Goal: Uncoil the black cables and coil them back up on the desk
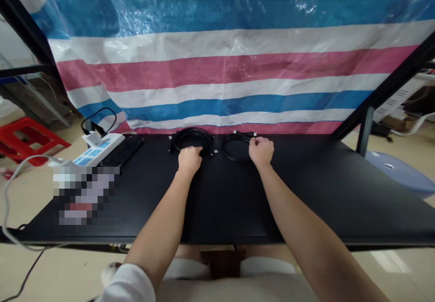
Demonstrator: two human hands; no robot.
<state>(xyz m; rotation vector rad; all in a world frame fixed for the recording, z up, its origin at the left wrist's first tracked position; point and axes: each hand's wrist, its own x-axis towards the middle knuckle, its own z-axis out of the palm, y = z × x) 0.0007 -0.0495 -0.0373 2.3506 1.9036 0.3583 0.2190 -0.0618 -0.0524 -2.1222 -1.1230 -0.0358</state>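
Observation:
Two coils of black cable lie on the black tabletop (224, 197) near its back edge. The left coil (185, 134) is thicker, with several pale-tipped plugs around its sides. My left hand (190, 159) is at its near edge, fingers curled and closed against the cable; the fingertips are partly hidden. The right coil (228, 157) is thinner, with its pale-tipped plugs lying behind it. My right hand (261, 151) pinches this coil's right side between thumb and fingers. A small gap separates the two coils.
At the left lie a white power strip (110, 144) with plugs in it, a black phone (124, 151) and a blurred-out patch. A striped plastic sheet (217, 75) hangs behind the table. A red stool (30, 138) and a bluish plastic lid (399, 170) are beyond the sides.

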